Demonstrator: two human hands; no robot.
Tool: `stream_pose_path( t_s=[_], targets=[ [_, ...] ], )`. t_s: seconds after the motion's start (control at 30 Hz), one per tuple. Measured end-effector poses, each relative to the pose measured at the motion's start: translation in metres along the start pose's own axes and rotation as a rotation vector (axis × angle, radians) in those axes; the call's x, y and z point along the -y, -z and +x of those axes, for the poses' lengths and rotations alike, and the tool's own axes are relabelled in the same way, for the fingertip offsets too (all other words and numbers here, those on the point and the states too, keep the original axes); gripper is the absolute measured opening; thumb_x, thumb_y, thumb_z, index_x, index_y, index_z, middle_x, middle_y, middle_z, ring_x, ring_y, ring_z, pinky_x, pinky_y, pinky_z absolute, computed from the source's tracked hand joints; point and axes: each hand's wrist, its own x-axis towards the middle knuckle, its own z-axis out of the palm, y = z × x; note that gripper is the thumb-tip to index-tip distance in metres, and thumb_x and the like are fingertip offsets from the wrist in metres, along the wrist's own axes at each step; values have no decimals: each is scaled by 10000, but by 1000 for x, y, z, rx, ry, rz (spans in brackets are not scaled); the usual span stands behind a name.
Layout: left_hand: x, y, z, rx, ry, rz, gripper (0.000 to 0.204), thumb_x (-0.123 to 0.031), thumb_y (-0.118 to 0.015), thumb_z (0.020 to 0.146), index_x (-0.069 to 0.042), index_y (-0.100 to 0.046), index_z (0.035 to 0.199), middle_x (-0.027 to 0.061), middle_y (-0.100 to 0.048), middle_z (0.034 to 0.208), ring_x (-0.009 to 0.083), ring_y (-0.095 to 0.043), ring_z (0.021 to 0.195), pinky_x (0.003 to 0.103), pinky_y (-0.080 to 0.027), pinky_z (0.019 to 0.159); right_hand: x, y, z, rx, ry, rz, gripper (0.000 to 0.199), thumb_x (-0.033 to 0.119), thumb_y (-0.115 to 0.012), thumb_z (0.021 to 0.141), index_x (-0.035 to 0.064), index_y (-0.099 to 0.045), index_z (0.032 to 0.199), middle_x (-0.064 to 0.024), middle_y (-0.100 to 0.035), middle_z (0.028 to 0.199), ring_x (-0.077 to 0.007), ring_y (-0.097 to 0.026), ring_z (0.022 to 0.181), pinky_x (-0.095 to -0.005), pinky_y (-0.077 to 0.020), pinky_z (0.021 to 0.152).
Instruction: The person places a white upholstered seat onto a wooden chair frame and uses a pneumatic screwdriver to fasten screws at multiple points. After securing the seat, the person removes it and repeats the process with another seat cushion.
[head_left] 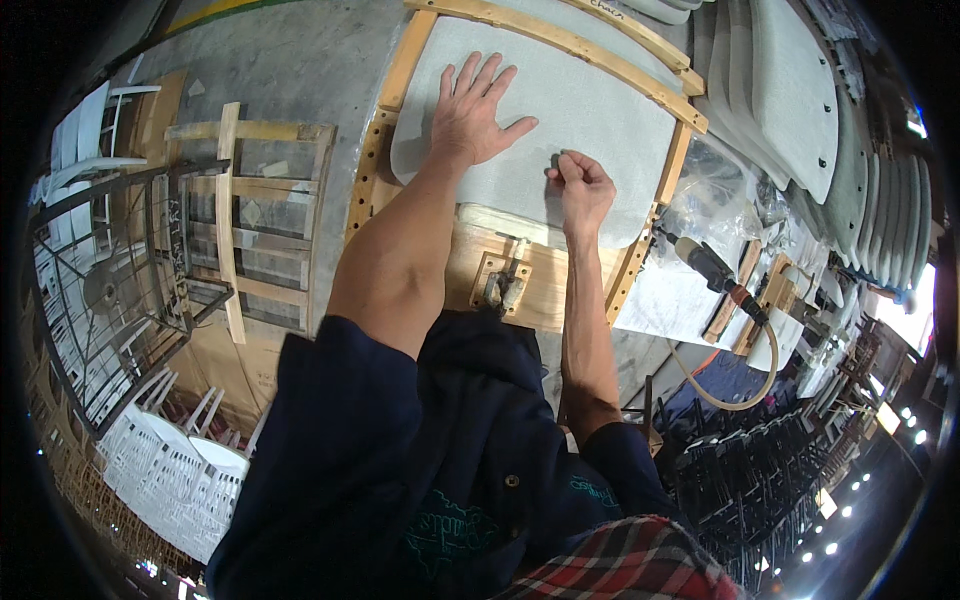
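Note:
A light grey, fabric-like panel (600, 110) with rounded corners lies inside a wooden frame (405, 62) in front of me. My left hand (470, 120) rests flat on the panel's left part, fingers spread. Over its lower right part, my right hand (583, 192) is closed, thumb and fingers pinched together. Whatever those fingers hold, if anything, is too small or hidden to make out. Between my forearms, a metal toggle clamp (495, 285) on a wooden block sits against the panel's near edge, by a pale padded strip (500, 222).
Right of the frame lies a dark pneumatic tool (708, 265) with a hose (770, 375). Grey panels (785, 95) stand stacked at the far right. On the left are a wooden pallet (270, 240), a black metal frame (150, 230) and white chairs (170, 480). Plastic wrap (715, 190) lies beside the frame.

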Motion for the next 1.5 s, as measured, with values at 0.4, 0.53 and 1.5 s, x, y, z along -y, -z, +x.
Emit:
stream_pose_path(
  t_s=[0.4, 0.53, 1.5],
  targets=[
    [1, -3, 2, 11, -1, 38, 879, -763, -543, 868, -205, -436, 1539, 41, -317, 1646, 260, -201, 1537, 509, -107, 1261, -18, 1, 7, 55, 11, 252, 196, 40, -647, 985, -91, -683, 1127, -151, -721, 948, -216, -732, 817, -301, -600, 707],
    [1, -3, 1, 18, 7, 45, 892, -774, -535, 865, -206, -428, 1544, 37, -303, 1652, 259, -193, 1537, 506, -100, 1262, -14, 0, 5, 78, 24, 207, 251, 17, -615, 977, -95, -658, 1196, -160, -732, 988, -208, -724, 872, -295, -587, 746],
    [1, 1, 4, 58, -26, 73, 916, -745, -554, 880, -168, -372, 1569, 86, -291, 1651, 289, -187, 1545, 555, -106, 1260, -24, 221, -25, -545, 302, -300, 488, 145, -856, 818, -48, -657, 1220, -136, -723, 1088, -208, -652, 1026, -357, -493, 949]
  ],
)
